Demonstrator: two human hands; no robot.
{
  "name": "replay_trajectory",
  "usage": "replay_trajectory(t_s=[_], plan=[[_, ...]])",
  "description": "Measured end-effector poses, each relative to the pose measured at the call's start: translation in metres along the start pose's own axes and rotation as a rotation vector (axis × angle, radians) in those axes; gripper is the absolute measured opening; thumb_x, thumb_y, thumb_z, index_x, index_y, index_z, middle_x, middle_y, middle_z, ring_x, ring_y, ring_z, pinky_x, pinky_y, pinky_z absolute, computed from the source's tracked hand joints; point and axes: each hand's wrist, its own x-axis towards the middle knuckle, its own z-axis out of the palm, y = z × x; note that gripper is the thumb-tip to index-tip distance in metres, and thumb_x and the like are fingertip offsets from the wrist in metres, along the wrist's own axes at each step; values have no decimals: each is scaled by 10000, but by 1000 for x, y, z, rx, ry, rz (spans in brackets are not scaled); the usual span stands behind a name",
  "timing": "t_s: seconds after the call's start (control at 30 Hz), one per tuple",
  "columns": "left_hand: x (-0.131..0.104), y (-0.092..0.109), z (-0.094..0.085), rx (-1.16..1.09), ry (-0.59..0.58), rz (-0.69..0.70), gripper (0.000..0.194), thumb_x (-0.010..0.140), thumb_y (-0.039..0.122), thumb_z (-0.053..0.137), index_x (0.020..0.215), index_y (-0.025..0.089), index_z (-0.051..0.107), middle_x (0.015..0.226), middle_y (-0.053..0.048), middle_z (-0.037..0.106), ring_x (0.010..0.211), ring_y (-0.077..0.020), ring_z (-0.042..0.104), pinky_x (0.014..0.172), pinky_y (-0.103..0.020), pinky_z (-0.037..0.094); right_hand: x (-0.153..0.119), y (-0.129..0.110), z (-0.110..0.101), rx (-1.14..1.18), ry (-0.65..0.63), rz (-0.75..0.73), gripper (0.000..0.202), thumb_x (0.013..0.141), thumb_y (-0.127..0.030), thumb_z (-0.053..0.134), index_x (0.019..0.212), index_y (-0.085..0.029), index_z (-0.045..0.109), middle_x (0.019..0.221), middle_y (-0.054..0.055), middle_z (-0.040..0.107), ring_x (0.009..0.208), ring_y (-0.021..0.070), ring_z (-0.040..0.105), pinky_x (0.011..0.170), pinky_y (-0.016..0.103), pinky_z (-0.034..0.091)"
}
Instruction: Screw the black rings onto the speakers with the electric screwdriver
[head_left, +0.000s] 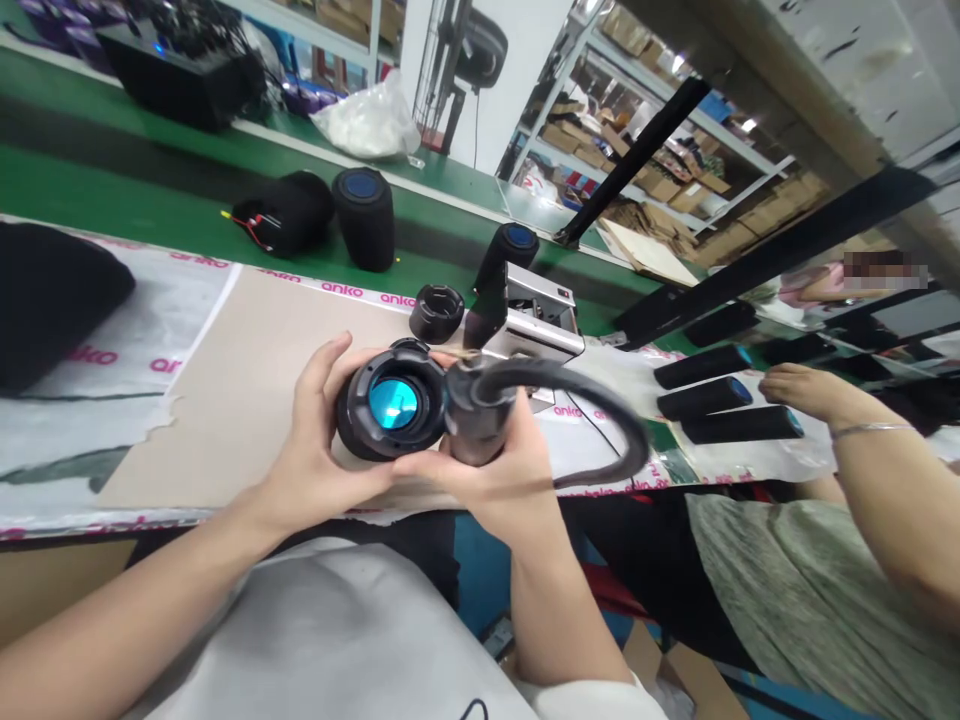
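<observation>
My left hand (315, 450) is wrapped round a black round housing (360, 425), whose open end faces up and shows a shiny blue disc (395, 403) inside. My right hand (495, 480) grips a dark cylindrical tool (478, 425) with a thick black hose (615, 410) curving off to the right. Tool and housing are side by side, close together, and my right thumb reaches toward the housing. Just beyond them, a black ring-shaped part (436, 313) lies by a silver and black device (541, 312).
Black cylindrical speakers (364, 220) stand on the green conveyor (435, 235). Tan cardboard (247, 390) covers the bench, with black fabric (56, 300) at left. At right, a co-worker's hand (799, 390) is near several black cylinders (705, 398). A black post (637, 160) slants behind.
</observation>
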Motion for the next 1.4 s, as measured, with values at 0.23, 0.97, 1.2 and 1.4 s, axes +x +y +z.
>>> replay_trajectory(t_s=[0.23,0.97,1.2,1.4], plan=[[3,2,-1,-10,-32,-9,1201,840,250,969,1755,444,216,1633,-152,535,1533,-383,573,1290,-655,481,5,9,-8,-88,-99,54,862,708,-325,1074,1468,-331,666,1549,39,669,1498,321,619,1309,515,542],[4,2,-2,-10,-22,-59,1131,856,318,971,1740,426,274,1650,-139,550,1552,-371,562,1305,-584,491,10,-10,-2,-172,-70,138,759,698,-313,1064,1372,-391,726,1466,-27,711,1444,287,653,1233,473,576],[4,2,-6,21,-49,-72,1122,863,348,965,1748,386,277,1681,-164,529,1561,-400,555,1296,-596,503,11,-14,-5,-304,-95,217,817,675,-347,1066,1409,-379,708,1322,6,772,1266,326,741,1138,537,635],[4,2,-4,72,-40,-42,1088,864,331,952,1744,383,312,1706,-156,505,1555,-407,561,1298,-566,507,2,-2,3,-324,-84,140,784,772,-411,1013,1464,-303,662,1522,60,684,1444,332,659,1259,523,578]])
